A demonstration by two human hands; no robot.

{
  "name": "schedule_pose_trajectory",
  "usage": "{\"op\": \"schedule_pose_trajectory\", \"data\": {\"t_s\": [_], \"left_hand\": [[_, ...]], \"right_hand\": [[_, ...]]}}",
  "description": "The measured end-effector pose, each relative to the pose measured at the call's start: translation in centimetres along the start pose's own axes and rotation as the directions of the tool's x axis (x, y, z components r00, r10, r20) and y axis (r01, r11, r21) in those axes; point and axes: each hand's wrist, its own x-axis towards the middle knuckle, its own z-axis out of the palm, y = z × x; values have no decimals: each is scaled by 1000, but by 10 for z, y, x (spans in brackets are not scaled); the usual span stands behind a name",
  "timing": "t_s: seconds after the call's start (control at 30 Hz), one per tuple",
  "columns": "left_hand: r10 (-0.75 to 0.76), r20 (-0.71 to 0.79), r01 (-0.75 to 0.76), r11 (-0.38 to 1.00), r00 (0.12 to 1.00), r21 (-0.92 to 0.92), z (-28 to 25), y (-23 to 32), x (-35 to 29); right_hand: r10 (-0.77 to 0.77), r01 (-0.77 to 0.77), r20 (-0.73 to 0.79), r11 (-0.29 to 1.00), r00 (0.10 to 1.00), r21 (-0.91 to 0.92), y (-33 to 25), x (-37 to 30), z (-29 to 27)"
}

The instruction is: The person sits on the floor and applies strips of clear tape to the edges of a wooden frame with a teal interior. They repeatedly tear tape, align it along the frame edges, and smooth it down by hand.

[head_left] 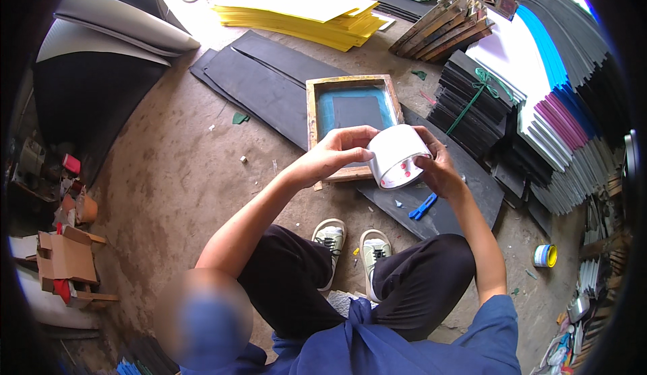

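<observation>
Between my two hands is a wide white roll of tape [394, 147], its hollow core tilted toward me with small red marks inside. My left hand [338, 151] grips its left side, thumb and fingers pressed to the outer face. On the other side my right hand [439, 166] is closed round the rim, thumb near the core's opening. Below and beyond the roll lies a wooden screen frame [313, 115] with blue mesh and a dark rectangle in it. The roll and hands hide part of its near right corner.
The frame rests on long black sheets [269, 92] on the floor. A small blue tool [423, 206] lies right of my shoes. Yellow sheets [296, 21] are stacked at the back. Bundled black sheets [465, 105] and wooden frames [441, 27] stand right, with a yellow-topped can [544, 255] nearer.
</observation>
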Motion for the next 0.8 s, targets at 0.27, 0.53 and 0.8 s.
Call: {"op": "schedule_pose_trajectory", "data": {"t_s": [0.27,0.53,0.8], "left_hand": [[-66,-44,56,977,997,-206,-3,-16,3],[-84,-42,67,950,996,-305,-5,-25,7],[281,-158,-218,918,947,332,-2,-30,13]], "right_hand": [[-1,0,17,999,1000,48,6,4,8],[-114,124,58,965,992,-232,6,6,5],[-221,180,-60,901,973,-396,7,10,6]]}}
